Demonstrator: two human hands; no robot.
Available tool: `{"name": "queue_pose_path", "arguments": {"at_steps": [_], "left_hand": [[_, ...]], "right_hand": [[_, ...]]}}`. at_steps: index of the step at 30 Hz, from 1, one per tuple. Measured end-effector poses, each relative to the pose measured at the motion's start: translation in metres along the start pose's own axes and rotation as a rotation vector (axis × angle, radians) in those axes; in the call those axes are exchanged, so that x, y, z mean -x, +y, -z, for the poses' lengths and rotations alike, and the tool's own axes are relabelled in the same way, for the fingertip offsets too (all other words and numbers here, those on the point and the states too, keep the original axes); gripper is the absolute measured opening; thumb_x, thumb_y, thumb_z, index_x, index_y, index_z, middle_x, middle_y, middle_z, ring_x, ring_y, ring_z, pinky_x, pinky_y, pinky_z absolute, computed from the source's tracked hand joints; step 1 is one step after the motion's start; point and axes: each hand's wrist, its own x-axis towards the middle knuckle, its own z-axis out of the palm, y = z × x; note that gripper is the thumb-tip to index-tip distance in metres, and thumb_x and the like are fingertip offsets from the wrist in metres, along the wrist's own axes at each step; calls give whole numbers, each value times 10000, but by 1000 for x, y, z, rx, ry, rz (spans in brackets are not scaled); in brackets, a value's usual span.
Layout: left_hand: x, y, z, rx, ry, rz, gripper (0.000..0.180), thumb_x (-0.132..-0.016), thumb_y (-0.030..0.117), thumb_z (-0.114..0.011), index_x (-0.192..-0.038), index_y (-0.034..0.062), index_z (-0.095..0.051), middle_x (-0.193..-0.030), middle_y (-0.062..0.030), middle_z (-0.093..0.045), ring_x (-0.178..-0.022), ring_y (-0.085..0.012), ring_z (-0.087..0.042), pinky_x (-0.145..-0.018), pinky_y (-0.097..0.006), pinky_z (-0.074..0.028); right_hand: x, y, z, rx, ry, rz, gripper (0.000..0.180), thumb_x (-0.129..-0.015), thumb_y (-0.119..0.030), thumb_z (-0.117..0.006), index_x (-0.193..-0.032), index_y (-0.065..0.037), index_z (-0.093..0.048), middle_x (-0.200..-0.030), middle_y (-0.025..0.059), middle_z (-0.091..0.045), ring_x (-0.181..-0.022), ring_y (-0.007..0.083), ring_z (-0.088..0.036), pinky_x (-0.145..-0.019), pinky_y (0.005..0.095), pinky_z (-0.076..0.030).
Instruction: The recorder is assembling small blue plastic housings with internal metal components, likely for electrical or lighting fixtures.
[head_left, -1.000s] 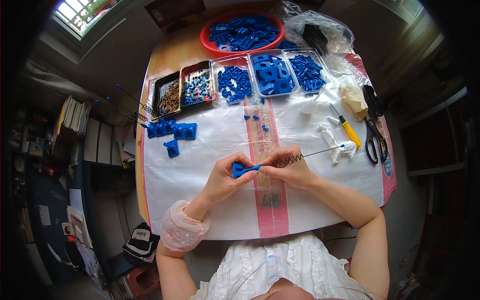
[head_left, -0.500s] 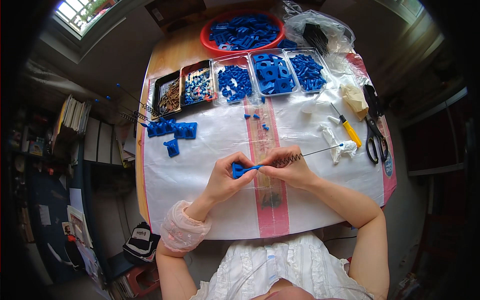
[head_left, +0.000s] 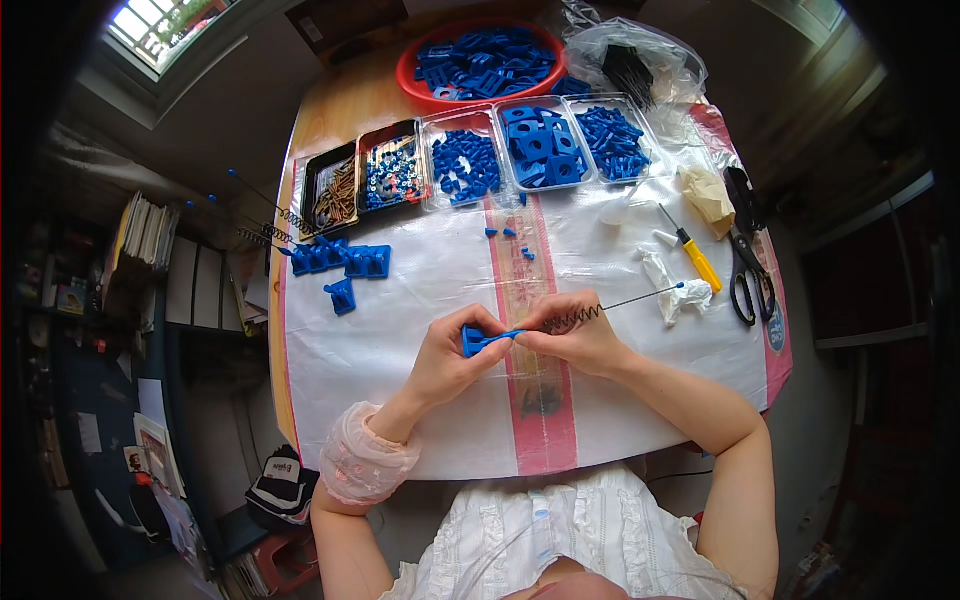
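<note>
My left hand (head_left: 445, 355) is closed around a blue plastic base (head_left: 474, 342), near the middle of the table's front half. From this base a narrow blue neck runs right to the fingertips of my right hand (head_left: 578, 338). Those fingers are pinched on a black coil spring wire (head_left: 574, 319), right where it meets the neck. The wire's straight end sticks out to the right and carries a small blue tip (head_left: 680, 286). My fingers hide the exact joint. Several similar blue bases (head_left: 368, 262), some fitted with spring wires, stand at the table's left.
Beyond my hands is a row of trays: screws (head_left: 336, 192), small nut-like pieces (head_left: 392, 178), and blue parts (head_left: 466, 165). Behind them sits a red basin (head_left: 405, 80) of blue pieces. A yellow-handled screwdriver (head_left: 702, 266), black scissors (head_left: 743, 298) and crumpled white plastic (head_left: 660, 280) lie right.
Both hands keep the same hold on the blue base and the spring wire. The whole view has shifted very slightly.
</note>
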Motion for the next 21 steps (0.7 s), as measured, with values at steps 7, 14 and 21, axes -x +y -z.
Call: {"name": "queue_pose_path", "arguments": {"at_steps": [7, 14, 21], "left_hand": [[1, -1, 0, 23, -4, 7, 104, -882, 65, -703, -895, -2, -625, -817, 3, -612, -743, -29, -526, -646, -197, -431], [1, -3, 0, 43, -4, 28, 115, -891, 79, -704, -909, 1, -622, -827, 0, -610, -742, -26, -524, -639, -192, -427], [1, -3, 0, 63, -9, 30, 120, -894, 84, -705, -919, 3, -619, -837, -1, -610, -744, -28, -526, -640, -190, -426]], "right_hand": [[1, -5, -1, 8, -13, -28, 73, -803, 33, -748, -870, 20, -723, -804, 31, -675, -718, 55, -599, -621, 198, -454], [1, -2, 0, 18, 1, -6, 73, -821, -28, -757, -875, 14, -733, -789, 9, -694, -715, 29, -610, -622, 184, -481], [0, -5, 0, 17, -6, -11, 72, -821, -24, -752, -881, 12, -736, -789, 10, -694, -717, 32, -613, -626, 185, -484]]}}
